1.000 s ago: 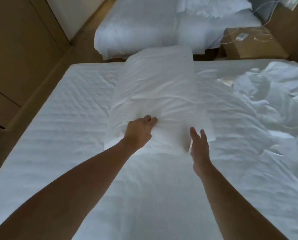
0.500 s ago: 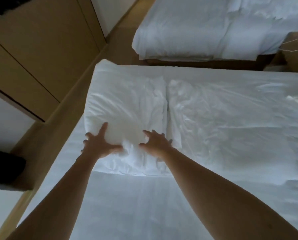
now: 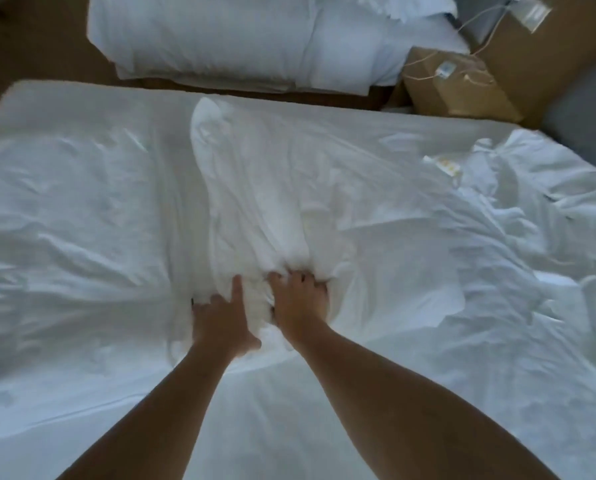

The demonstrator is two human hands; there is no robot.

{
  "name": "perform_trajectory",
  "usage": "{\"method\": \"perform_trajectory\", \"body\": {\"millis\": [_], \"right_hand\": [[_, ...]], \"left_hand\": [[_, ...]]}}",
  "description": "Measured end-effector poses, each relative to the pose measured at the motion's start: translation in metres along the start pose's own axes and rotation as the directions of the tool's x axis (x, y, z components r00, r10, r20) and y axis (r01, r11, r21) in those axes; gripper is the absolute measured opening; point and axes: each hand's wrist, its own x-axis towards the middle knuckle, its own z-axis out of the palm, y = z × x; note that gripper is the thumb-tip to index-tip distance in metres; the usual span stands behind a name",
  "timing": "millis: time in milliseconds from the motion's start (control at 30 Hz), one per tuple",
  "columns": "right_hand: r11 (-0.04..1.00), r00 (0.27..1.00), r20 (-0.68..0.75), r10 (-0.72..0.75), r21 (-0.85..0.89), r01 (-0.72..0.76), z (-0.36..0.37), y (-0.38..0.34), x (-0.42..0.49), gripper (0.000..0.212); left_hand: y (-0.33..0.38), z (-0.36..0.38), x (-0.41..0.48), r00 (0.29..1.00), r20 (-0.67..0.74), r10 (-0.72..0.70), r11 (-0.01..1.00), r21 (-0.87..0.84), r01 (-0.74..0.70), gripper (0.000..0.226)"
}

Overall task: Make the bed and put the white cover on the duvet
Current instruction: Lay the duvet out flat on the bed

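Note:
A white cover lies spread across the bed, gathered into a ridge of folds down its middle. My left hand grips the near end of that ridge, thumb pointing up along the cloth. Right beside it, my right hand has its fingers curled into the same bunched fabric. A crumpled white duvet with a small label lies on the right part of the bed.
A second bed with white bedding stands beyond a narrow strip of brown floor. A brown bedside box with a charger and white cables sits at the upper right, against the wall.
The white bundle has been unfolded and spread wide over the bed. Both hands have come together at its near middle and now grip bunched fabric. The camera has swung back to the right.

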Motion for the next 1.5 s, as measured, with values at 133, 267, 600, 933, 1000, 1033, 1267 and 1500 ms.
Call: {"method": "perform_trajectory", "body": {"millis": [133, 267, 600, 933, 1000, 1033, 1267, 1500], "right_hand": [[0.982, 0.996, -0.027, -0.084, 0.167, 0.088, 0.004, 0.022, 0.020, 0.047], [0.930, 0.994, -0.099, -0.042, 0.360, 0.075, -0.003, 0.035, 0.018, 0.045], [0.953, 0.900, -0.383, 0.208, 0.285, -0.099, -0.010, 0.241, -0.009, 0.033], [0.230, 0.397, 0.064, 0.916, 0.725, -0.649, -0.015, 0.601, 0.019, 0.058], [-0.108, 0.146, 0.244, 0.959, 0.789, -0.604, -0.003, 0.627, 0.021, 0.058], [-0.177, 0.109, 0.280, 0.954, 0.815, -0.552, 0.007, 0.626, 0.021, 0.057], [-0.657, 0.560, 0.787, 0.259, 0.568, -0.495, 0.089, 0.517, 0.028, 0.100], [-0.735, 0.504, 0.704, 0.500, 0.653, -0.184, 0.116, 0.542, 0.056, 0.059]], "left_hand": [[0.009, 0.030, 0.027, 0.984, -0.174, -0.023, 0.557, -0.820, -0.132, 0.111], [0.030, 0.028, 0.040, 0.990, 0.106, -0.090, -0.576, -0.817, 0.035, 0.078], [0.249, -0.060, 0.042, 0.998, 0.000, -0.058, 0.216, -0.976, 0.013, 0.056], [0.548, -0.093, 0.032, 0.799, -0.340, 0.497, 0.533, -0.607, -0.590, 0.070], [0.552, -0.071, 0.040, 0.858, -0.212, 0.469, 0.766, -0.386, -0.514, 0.081], [0.546, -0.057, 0.044, 0.905, -0.085, 0.417, 0.867, -0.263, -0.424, 0.092], [0.503, 0.028, 0.038, 0.968, -0.053, 0.246, 0.928, 0.301, -0.219, 0.141], [0.491, 0.062, 0.048, 0.909, -0.305, 0.283, 0.925, 0.336, -0.175, 0.063]]}}
